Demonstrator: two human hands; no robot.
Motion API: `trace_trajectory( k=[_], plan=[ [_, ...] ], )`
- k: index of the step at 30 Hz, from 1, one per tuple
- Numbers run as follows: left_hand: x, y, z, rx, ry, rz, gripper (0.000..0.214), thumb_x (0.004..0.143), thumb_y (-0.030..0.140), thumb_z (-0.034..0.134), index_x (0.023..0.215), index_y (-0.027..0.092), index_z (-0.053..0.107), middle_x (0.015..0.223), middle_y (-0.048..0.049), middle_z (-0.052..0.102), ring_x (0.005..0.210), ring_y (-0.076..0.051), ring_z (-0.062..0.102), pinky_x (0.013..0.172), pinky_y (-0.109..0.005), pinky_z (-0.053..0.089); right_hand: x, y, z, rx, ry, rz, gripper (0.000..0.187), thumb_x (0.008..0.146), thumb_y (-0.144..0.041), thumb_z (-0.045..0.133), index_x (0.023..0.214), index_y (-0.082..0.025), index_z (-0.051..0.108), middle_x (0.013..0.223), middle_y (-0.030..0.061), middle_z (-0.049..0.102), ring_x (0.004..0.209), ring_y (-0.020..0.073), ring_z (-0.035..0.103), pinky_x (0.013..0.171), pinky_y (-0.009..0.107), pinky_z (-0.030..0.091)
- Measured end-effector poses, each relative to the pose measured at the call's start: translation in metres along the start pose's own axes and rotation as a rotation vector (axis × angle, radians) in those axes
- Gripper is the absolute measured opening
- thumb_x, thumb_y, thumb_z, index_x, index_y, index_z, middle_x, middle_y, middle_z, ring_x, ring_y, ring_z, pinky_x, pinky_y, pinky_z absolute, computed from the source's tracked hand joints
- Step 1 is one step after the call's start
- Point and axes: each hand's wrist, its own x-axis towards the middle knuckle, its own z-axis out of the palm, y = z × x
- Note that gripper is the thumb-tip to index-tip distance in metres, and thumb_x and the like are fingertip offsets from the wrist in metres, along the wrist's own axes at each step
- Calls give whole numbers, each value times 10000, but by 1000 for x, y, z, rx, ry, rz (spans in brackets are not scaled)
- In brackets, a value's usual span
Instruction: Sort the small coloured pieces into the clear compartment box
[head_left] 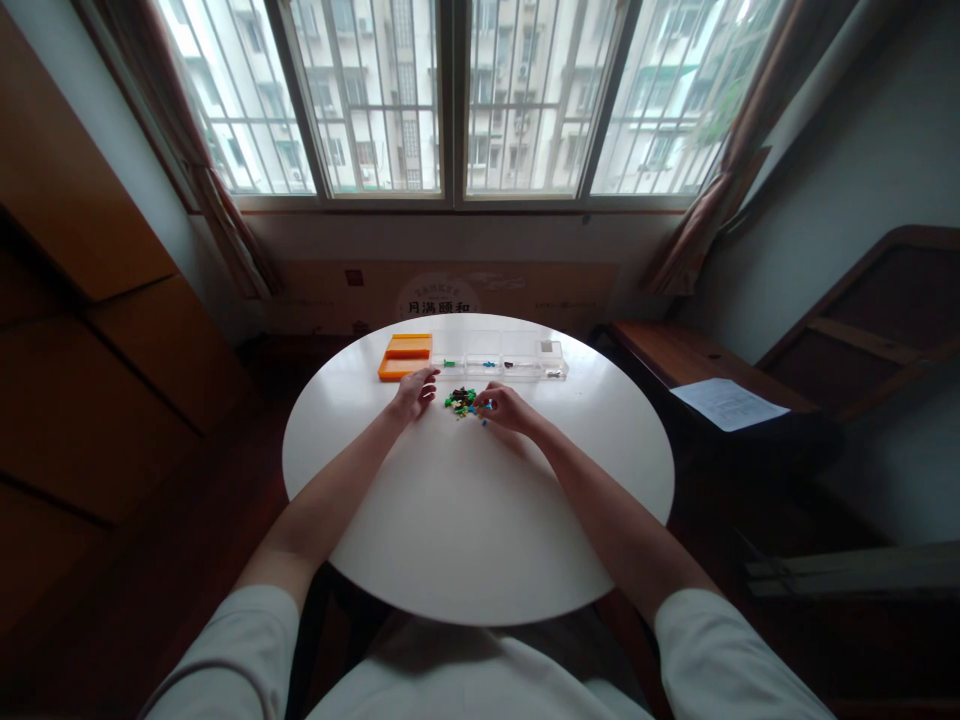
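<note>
A small heap of tiny coloured pieces (460,400), green, dark brown, yellow and blue, lies on the white table. My right hand (504,408) is at the heap's right side, thumb and fingertips pinched together; whatever sits between them is too small to make out. To the left of the heap rests my left hand (416,394), its fingers apart and curved, holding nothing I can see. Behind the heap stands a row of clear plastic compartments (480,372) with a few green, blue, dark and pale pieces inside. An orange box (406,368) adjoins the row's left end.
The round white table (472,540) has a curved edge all around. To the right, a sheet of paper (727,403) lies on a wooden seat (652,350). A large printed cardboard box (555,295) stands behind the table, below the barred window (517,110).
</note>
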Motion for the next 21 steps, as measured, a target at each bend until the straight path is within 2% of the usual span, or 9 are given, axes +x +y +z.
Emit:
trace_trajectory(
  k=[5,12,21],
  plan=[
    [0,0,0,3,-5,1,226,602,278,701,767,143,624,622,30,497,453,-31,445,410,-173,312,-1,-1,0,-13,-57,17,156,683,-149,642,821,-188,703,829,32,533,655,102,509,641,216,386],
    [0,0,1,-12,1,-4,213,602,273,695,757,146,621,619,32,495,446,-31,441,402,-173,308,-1,3,1,-34,-31,44,255,690,-97,612,896,-217,704,820,28,529,665,109,510,647,220,383],
    [2,-1,0,3,-2,-2,232,597,293,703,758,150,620,623,28,503,452,-32,447,410,-173,316,0,0,1,4,-76,18,228,679,-120,634,869,-214,720,853,36,522,664,101,505,670,226,396]
  ],
)
